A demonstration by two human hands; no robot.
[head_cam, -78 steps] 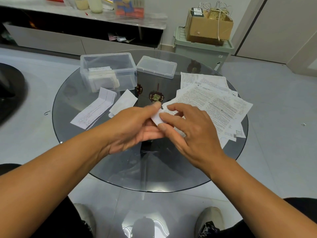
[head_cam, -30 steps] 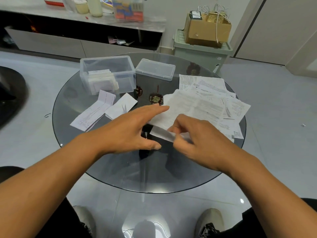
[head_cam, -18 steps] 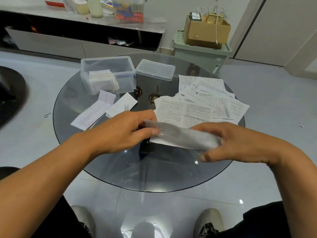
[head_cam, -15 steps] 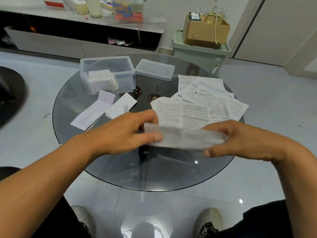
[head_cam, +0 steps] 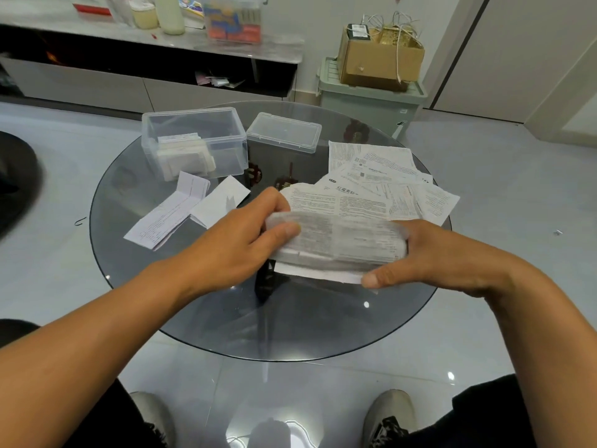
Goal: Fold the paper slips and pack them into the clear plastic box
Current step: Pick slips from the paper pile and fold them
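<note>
Both hands' grip point(head_cam: 336, 245) pinches the slip's point(head_cam: 339, 240) ends.

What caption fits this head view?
Both hands, left hand and right hand, fold a paper slip over the glass table.

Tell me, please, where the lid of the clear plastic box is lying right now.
In the head view the lid lies on the far side of the glass table, just right of the clear plastic box and left of the spread paper sheets.

The round table point(head_cam: 135, 286) is glossy smoked glass. On it, a clear smooth plastic box point(head_cam: 193, 137) holds matt paper slips point(head_cam: 184, 156). Behind the table sits a matt cardboard carton point(head_cam: 378, 59).
</note>
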